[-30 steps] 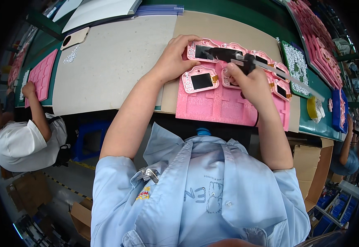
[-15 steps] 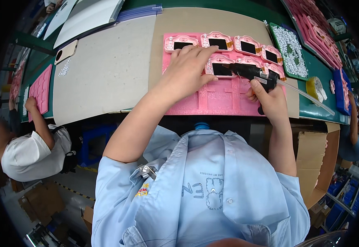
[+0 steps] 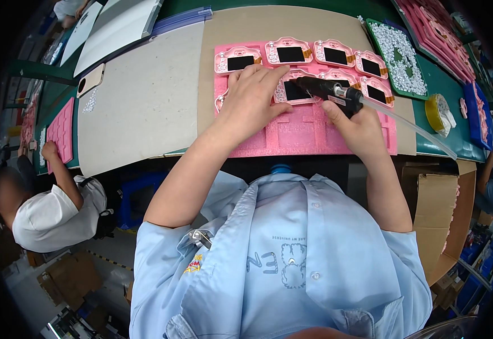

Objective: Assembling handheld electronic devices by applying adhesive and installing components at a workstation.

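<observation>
My right hand (image 3: 362, 129) is closed round the handle of a black hot glue gun (image 3: 337, 93). From its back end a long clear glue stick (image 3: 416, 135) slants out to the right. The nozzle points left, at the upper edge of a pink camera-shaped shell with a dark screen (image 3: 298, 92). My left hand (image 3: 251, 97) lies over the left part of the pink foam tray (image 3: 300, 134), fingers stretched out and thumb apart. Its fingertips are beside that shell; whether they touch it I cannot tell. Several like shells sit in the tray's upper rows, one mostly under my left hand.
A green tray of small white parts (image 3: 396, 56) stands to the right, near a yellow tape roll (image 3: 438, 114) and a blue bin (image 3: 476, 116). A phone (image 3: 90, 80) lies far left. At left, another person's hand (image 3: 49, 150) is at a pink tray (image 3: 60, 134).
The glue gun's nozzle has shifted a little left, from the screen's right side to its upper edge. My left hand stays over the tray, and the whole view has shifted slightly.
</observation>
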`<state>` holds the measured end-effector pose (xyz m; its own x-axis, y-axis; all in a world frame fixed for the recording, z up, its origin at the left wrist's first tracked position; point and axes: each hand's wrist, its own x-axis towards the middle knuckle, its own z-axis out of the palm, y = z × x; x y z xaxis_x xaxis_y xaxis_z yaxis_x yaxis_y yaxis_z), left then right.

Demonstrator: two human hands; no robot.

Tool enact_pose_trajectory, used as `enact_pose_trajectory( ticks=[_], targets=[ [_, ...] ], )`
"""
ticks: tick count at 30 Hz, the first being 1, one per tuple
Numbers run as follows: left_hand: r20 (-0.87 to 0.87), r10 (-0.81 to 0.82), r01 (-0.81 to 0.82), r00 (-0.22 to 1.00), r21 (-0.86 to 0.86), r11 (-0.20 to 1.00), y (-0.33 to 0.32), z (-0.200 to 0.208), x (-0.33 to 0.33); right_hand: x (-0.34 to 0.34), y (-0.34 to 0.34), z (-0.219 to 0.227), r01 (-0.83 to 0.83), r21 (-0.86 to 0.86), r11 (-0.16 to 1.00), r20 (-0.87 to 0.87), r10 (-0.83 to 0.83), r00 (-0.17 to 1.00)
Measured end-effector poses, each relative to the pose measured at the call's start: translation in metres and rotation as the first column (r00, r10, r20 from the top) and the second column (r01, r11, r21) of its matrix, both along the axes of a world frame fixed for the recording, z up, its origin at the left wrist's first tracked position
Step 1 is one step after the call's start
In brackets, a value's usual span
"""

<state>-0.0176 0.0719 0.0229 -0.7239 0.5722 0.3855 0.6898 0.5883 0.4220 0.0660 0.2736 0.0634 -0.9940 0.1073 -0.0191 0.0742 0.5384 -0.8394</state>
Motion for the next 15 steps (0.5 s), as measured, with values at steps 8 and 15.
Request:
enact_pose_trajectory(
  ticks=[8,15],
  targets=[
    [-0.008,0.001,-0.001,1.000,-0.015,1.000,-0.0009,-0.0001,-0.0007,-0.0015,-0.0038,-0.0089,-0.027,0.119,0.992,-0.104,0.040,0.994],
    [0.006,0.031,-0.031,0.999,-0.072,0.997,0.0001,0.0032,0.0028,0.0018,-0.0016,-0.0073,-0.015,0.108,0.994,-0.058,0.021,0.998]
  ],
)
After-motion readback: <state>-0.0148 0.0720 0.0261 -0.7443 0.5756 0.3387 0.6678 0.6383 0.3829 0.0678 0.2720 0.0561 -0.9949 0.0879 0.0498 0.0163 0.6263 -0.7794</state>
